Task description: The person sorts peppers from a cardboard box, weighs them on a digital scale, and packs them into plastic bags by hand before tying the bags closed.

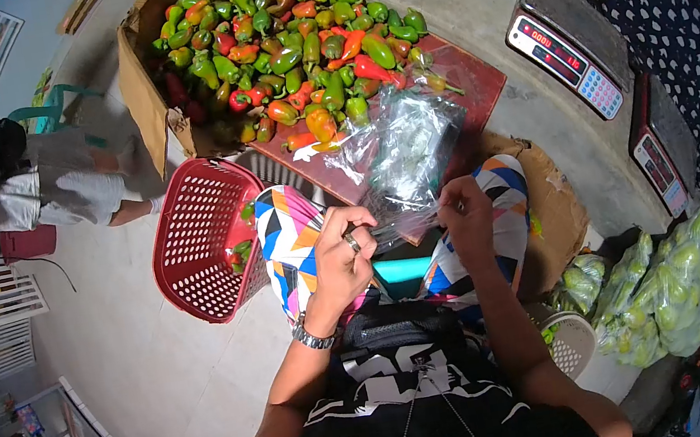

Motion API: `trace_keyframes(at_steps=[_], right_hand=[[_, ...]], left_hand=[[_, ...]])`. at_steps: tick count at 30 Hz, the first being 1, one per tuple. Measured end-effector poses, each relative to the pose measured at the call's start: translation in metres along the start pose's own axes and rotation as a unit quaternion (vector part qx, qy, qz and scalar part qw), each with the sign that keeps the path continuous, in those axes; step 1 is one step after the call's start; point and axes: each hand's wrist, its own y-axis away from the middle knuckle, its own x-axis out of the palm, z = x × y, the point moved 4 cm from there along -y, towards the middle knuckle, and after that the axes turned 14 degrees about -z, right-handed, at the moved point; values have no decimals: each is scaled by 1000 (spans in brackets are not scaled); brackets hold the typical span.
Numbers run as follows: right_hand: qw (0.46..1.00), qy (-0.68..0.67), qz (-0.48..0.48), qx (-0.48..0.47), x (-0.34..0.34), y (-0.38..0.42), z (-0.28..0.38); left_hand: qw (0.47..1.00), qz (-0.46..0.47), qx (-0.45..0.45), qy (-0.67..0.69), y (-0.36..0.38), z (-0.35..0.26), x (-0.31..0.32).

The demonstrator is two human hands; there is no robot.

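Note:
Both hands are over the lap at the near edge of a red board (477,98). My left hand (344,251), with a ring and a wristwatch, pinches the edge of a clear plastic bag (411,140). At the bag's other side my right hand (467,216) has its fingers closed on the same plastic. The bag stretches between the hands, and more clear plastic lies crumpled on the board beyond them. Red, green and orange peppers (277,47) are heaped behind it, some spilling onto the board.
A red basket (203,242) with a few bagged peppers stands at the left. Two digital scales (567,56) are at the right, above filled green bags (665,297) and a pale basket (571,339). Cardboard (143,96) borders the heap. Another person (42,180) sits at the far left.

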Motion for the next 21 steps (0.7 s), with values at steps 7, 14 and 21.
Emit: trace_keyframes(at_steps=[7, 14, 21], right_hand=[[992, -120, -21, 40, 2, -2, -18], [974, 70, 65, -206, 1, -13, 15], [965, 169, 75, -185, 1, 10, 18]], left_hand=[[998, 30, -16, 59, -5, -8, 6], [989, 86, 22, -115, -16, 10, 13], [976, 102, -9, -191, -11, 19, 18]])
